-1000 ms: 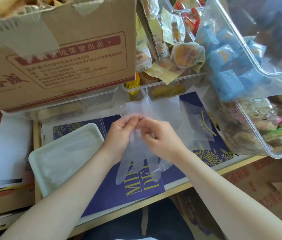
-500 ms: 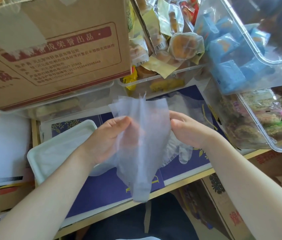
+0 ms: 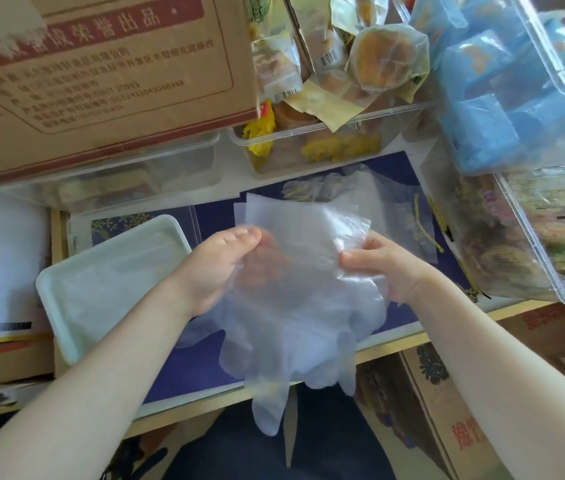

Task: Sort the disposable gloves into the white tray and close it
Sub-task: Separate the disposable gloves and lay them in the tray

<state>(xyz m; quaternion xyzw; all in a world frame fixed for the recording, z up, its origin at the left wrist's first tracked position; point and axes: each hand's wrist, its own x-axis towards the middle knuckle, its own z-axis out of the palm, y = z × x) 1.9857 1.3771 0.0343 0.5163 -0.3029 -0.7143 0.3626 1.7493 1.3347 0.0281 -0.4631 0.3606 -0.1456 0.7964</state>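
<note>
- Left hand (image 3: 217, 268): grip closed on the left edge of the disposable gloves (image 3: 294, 296), thumb on top near the upper corner, fingers behind the translucent film.
- Right hand (image 3: 383, 268): grip pinching the right edge of the same gloves, thumb in front.
- Gloves: a thin stack of clear plastic, held up above the surface between both hands. Cuff ends point away from the person; finger ends hang down past the near edge of the surface.
- White tray (image 3: 66, 323): lies on the surface just left of the left hand, open side up. It holds a clear film layer; whether this is gloves cannot be told.
- More clear plastic film (image 3: 360, 188) lies on the dark blue mat (image 3: 187, 368) behind the held stack.
- Cardboard box (image 3: 101, 81): upper left, resting on clear containers.
- Clear bins (image 3: 544, 258) of wrapped snacks: far side and right.
</note>
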